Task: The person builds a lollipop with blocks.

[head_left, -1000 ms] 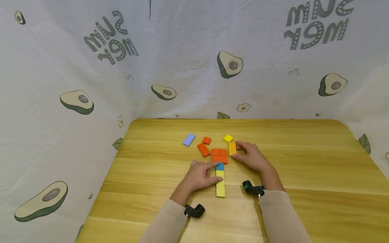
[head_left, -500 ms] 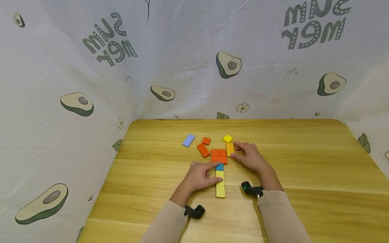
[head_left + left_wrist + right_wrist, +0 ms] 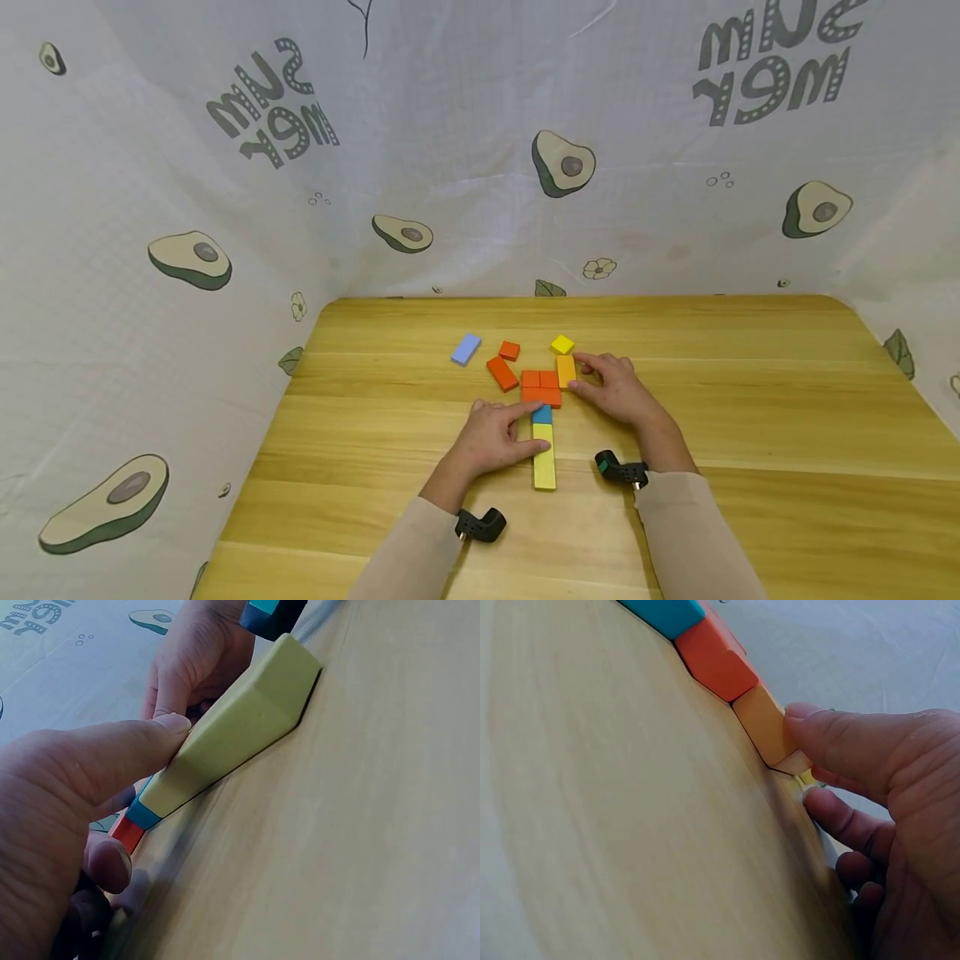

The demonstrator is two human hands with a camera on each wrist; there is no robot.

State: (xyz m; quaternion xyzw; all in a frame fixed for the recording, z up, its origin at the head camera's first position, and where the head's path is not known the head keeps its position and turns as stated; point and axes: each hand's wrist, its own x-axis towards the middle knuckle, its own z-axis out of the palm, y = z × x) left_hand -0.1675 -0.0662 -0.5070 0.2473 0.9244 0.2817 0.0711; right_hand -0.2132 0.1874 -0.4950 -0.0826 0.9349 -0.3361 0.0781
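Note:
A figure of wooden blocks lies flat in the head view. Two small red squares sit behind a red rectangular block [image 3: 534,398]. In front of these come a blue block [image 3: 542,415] and a long pale yellow block [image 3: 544,471]. My left hand [image 3: 489,435] lays its extended index fingertip at the blue block, its thumb touching the yellow block. On the right, my right hand [image 3: 618,390] pinches an orange-yellow block [image 3: 566,371] between thumb and index finger. In the right wrist view this orange-yellow block [image 3: 763,724] stands against the red blocks [image 3: 718,661].
Behind the figure lie a loose yellow square [image 3: 562,344], a small red block [image 3: 510,350], a longer red block [image 3: 502,373] and a lavender block [image 3: 467,349]. The wooden table [image 3: 360,417] is bordered by a white avocado-print cloth [image 3: 480,167].
My right hand has slid the orange-yellow block left, from a small gap up against the red blocks. My left hand stays on the blue and yellow blocks.

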